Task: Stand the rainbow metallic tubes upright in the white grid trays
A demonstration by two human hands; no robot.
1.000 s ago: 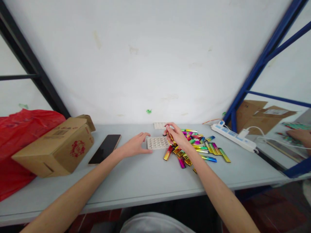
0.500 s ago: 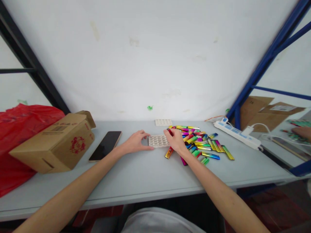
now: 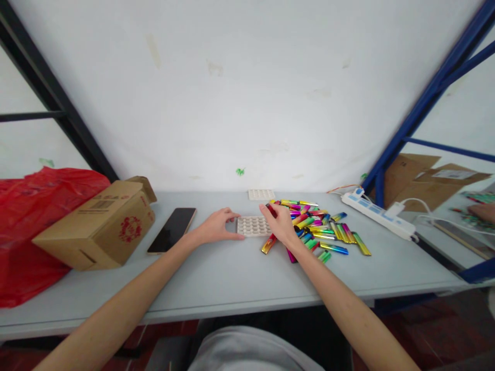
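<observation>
A small white tray with rows of round hollows lies on the grey table. My left hand grips its left end, thumb at the near edge and fingers at the far edge. My right hand is closed at the tray's right end, pinching a lighter whose dark red end shows above the fingers; the rest of it is hidden. Right beside that hand spreads a loose pile of shiny, multicoloured lighters. One red and gold lighter lies just in front of the tray, partly under the hand.
Behind, against the wall, sits a second white tray. A black phone, a cardboard box and a red plastic bag are at left. A white power strip lies at right, near another person's hand.
The view has shifted slightly, so the box and phone appear a little farther right. Both hands keep almost the same place and grip.
</observation>
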